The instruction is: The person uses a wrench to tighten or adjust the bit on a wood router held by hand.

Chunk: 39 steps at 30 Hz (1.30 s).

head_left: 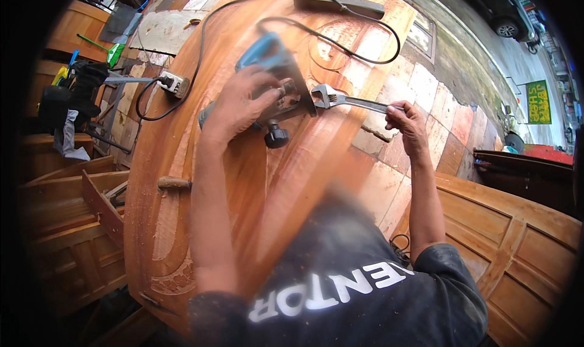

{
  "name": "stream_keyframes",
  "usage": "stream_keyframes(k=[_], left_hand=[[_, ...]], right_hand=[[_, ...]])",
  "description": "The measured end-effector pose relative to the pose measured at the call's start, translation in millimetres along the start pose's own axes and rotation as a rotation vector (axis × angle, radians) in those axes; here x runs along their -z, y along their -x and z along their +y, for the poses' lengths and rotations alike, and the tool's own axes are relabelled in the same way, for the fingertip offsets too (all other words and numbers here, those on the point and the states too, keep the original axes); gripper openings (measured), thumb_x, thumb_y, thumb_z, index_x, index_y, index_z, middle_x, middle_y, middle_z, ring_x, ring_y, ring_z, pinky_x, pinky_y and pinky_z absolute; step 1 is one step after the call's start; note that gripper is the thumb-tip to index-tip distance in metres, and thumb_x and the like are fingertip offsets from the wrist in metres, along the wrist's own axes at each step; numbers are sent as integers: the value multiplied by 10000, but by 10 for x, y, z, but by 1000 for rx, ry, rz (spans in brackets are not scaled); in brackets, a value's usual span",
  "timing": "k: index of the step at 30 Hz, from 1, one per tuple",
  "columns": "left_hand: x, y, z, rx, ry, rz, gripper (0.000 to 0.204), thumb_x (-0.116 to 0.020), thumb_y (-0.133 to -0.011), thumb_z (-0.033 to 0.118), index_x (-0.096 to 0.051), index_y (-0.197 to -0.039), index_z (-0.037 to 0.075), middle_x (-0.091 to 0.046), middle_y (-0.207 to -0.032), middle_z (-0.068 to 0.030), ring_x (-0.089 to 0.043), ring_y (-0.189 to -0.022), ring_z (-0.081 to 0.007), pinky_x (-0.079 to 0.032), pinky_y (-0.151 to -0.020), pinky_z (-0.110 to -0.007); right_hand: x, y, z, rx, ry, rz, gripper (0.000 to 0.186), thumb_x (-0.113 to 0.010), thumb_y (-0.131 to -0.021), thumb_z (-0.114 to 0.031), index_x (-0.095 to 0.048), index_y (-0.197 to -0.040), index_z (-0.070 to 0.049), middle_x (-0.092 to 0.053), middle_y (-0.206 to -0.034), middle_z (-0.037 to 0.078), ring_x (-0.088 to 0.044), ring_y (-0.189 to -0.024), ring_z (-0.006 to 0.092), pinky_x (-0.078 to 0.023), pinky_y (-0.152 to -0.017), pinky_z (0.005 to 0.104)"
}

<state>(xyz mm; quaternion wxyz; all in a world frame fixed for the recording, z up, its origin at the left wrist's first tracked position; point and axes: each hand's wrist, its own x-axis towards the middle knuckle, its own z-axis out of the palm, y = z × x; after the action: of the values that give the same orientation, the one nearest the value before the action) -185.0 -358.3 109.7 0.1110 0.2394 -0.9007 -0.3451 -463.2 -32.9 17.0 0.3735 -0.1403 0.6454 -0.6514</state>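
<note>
A blue router [263,50] lies on its side on a carved wooden door panel [182,113], its dark flat base plate [302,82] turned to the right. My left hand [242,97] is closed over it, with thumb and fingers near the metal parts in its middle. A black knob [277,136] juts out below that hand. An adjustable wrench [359,102] is gripped by its handle end in my right hand [407,123]. Its jaw reaches the base plate's edge; whether it is around a nut is hidden.
A dark bar [338,4] lies at the panel's far end, near a looping black cord [359,56]. A wooden handle [174,182] rests on the left part. A socket block [175,84] with a plug sits at the left edge. Another panelled door [511,243] lies right.
</note>
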Motion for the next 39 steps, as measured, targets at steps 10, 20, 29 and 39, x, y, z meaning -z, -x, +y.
stream_keyframes(k=[10,20,29,39], left_hand=[[85,-216,153,101,-41,-149,205,-843,-878,221,-818,-1028,84,-695,-1189,-133,-669,-1152,-302,-515,-1025,-402],[-35,-164,292,152,-150,-22,201,-828,-865,221,-808,-999,72,-690,-1200,-166,-671,-1155,-358,-523,-1021,-437],[32,-166,-42,30,153,-86,235,-820,-925,267,-823,-1069,81,-710,-1239,-115,-678,-1184,-293,-509,-1039,-396],[154,-271,259,58,-154,-192,266,-816,-926,269,-810,-1080,51,-713,-1162,-161,-702,-1074,-341,-542,-946,-436]], right_hand=[[-949,79,-170,277,52,110,395,-569,-1150,-349,-750,-1122,1,-653,-723,24,-605,-608,94,-495,-566,259],[-1175,1120,-894,756,248,293,404,-534,-1159,-349,-713,-1113,10,-685,-707,85,-614,-603,143,-475,-608,300],[-1623,1380,-705,858,303,112,323,-536,-1160,-270,-664,-1187,25,-733,-915,149,-682,-713,167,-575,-647,329],[-1692,1382,-692,768,295,121,330,-560,-1155,-290,-679,-1188,16,-715,-858,111,-662,-703,153,-560,-642,313]])
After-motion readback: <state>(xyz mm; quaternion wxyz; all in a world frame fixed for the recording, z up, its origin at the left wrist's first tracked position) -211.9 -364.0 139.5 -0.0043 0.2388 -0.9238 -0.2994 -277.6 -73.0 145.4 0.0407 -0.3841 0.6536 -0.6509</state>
